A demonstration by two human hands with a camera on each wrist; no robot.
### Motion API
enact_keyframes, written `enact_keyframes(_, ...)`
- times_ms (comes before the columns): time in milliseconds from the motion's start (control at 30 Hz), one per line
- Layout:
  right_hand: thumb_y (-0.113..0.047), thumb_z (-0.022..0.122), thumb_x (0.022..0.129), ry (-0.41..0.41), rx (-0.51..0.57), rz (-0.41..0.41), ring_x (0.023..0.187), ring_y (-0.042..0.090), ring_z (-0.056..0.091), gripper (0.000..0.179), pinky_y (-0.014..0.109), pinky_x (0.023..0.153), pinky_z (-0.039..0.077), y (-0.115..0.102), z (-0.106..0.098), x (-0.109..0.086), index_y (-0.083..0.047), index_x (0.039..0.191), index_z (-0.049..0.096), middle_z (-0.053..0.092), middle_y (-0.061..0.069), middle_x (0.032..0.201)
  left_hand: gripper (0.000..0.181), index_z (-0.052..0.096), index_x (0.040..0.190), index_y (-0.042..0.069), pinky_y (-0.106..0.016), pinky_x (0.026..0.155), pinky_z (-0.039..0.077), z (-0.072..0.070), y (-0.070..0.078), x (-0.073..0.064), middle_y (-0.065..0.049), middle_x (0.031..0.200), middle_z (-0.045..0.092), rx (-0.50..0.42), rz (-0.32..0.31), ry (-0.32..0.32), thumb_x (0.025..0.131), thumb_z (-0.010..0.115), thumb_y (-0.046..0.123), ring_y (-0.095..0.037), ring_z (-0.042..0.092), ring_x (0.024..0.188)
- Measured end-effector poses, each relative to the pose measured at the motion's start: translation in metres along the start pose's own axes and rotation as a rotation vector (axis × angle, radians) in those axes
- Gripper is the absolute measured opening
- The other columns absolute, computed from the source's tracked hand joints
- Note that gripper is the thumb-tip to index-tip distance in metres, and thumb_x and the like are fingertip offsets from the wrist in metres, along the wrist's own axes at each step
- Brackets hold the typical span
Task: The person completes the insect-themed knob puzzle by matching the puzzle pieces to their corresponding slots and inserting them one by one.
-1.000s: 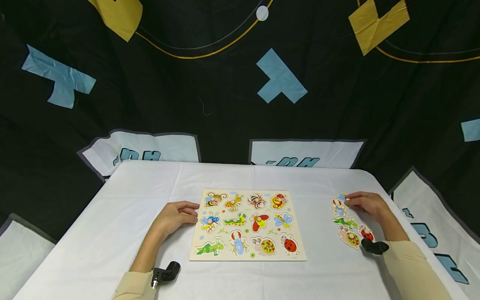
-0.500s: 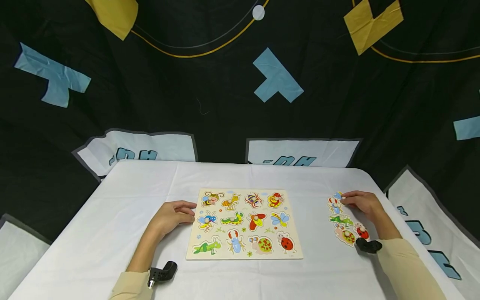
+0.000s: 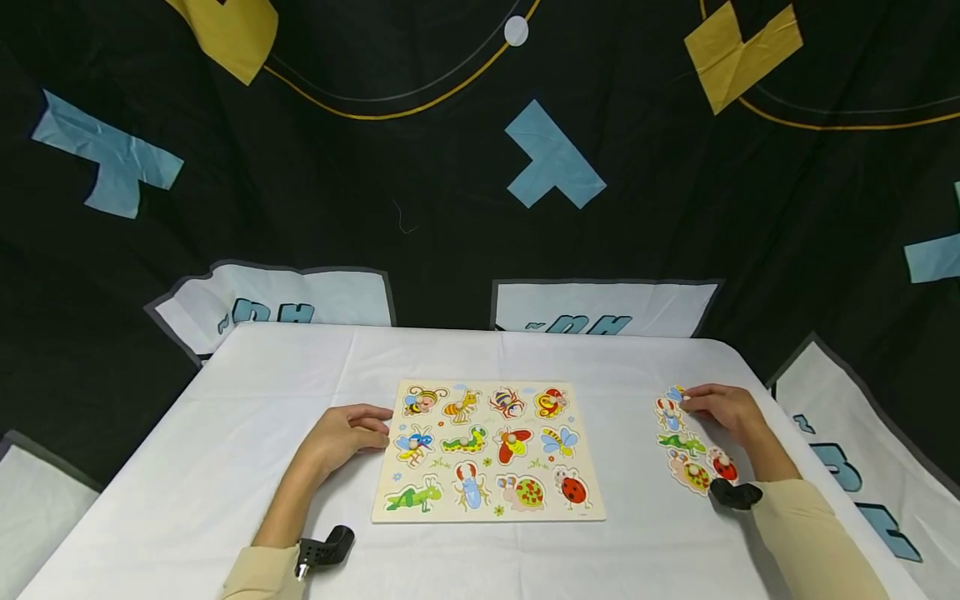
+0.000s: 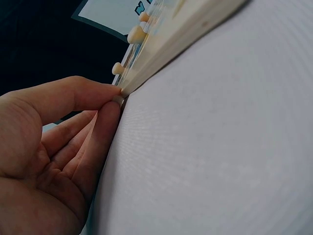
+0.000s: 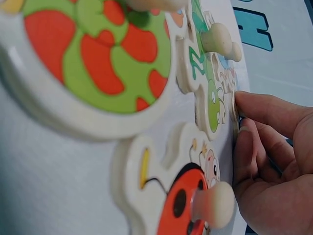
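Observation:
A wooden insect puzzle board (image 3: 489, 483) lies flat on the white table. My left hand (image 3: 339, 437) is at its left side, thumb and a finger pinching the edge; the left wrist view shows the fingertips (image 4: 115, 93) meeting there. Toward the table's right side, my right hand (image 3: 726, 408) pinches a blue-winged dragonfly piece (image 3: 675, 394), partly covered by the fingers. Close by lie a beetle piece (image 3: 668, 414), a green grasshopper piece (image 3: 681, 443), a snail piece (image 3: 690, 473) and a ladybug piece (image 3: 723, 464). Wooden knobs stick up from these pieces in the right wrist view.
Knobbed pieces such as a caterpillar (image 3: 465, 440) and a spider (image 3: 507, 402) sit in the board's upper rows. Flat pictures without knobs fill its bottom row. A dark cloth (image 3: 450, 208) hangs behind the table (image 3: 450, 558). Each wrist wears a black camera (image 3: 326, 548).
The whole head view has shifted slightly left. Both hands keep their places at the board and at the dragonfly piece.

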State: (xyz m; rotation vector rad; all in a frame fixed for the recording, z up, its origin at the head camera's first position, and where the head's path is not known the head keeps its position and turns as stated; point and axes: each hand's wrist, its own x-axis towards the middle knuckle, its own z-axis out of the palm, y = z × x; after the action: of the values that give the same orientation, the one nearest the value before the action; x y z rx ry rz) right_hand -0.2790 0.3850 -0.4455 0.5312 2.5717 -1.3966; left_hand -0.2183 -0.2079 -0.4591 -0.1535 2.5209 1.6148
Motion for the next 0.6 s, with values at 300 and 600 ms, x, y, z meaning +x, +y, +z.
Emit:
enact_keyframes(300, -0.021, 0.073, 0.091, 0.012, 0.017, 0.017, 0.111, 0.032, 0.053, 0.038, 0.031, 0.085, 0.043, 0.0002, 0.0001, 0.0021, 0.002, 0.122, 0.069, 0.067, 0.019, 0.120, 0.049, 0.069, 0.124, 0.002, -0.025, 0.072, 0.055, -0.0007, 0.0022, -0.0013, -0.006, 0.094, 0.075, -0.014, 0.005, -0.014, 0.077, 0.082, 0.007, -0.012, 0.067, 0.083)
enact_keyframes(600, -0.020, 0.074, 0.090, 0.019, 0.023, 0.047, 0.114, 0.032, 0.055, 0.040, 0.034, 0.088, 0.046, 0.0004, 0.0009, 0.0054, 0.001, 0.123, 0.069, 0.067, 0.021, 0.122, 0.047, 0.070, 0.124, 0.003, -0.025, 0.071, 0.055, -0.0002, 0.0006, -0.0008, -0.006, 0.094, 0.075, -0.018, 0.002, -0.013, 0.078, 0.081, 0.006, -0.012, 0.068, 0.084)
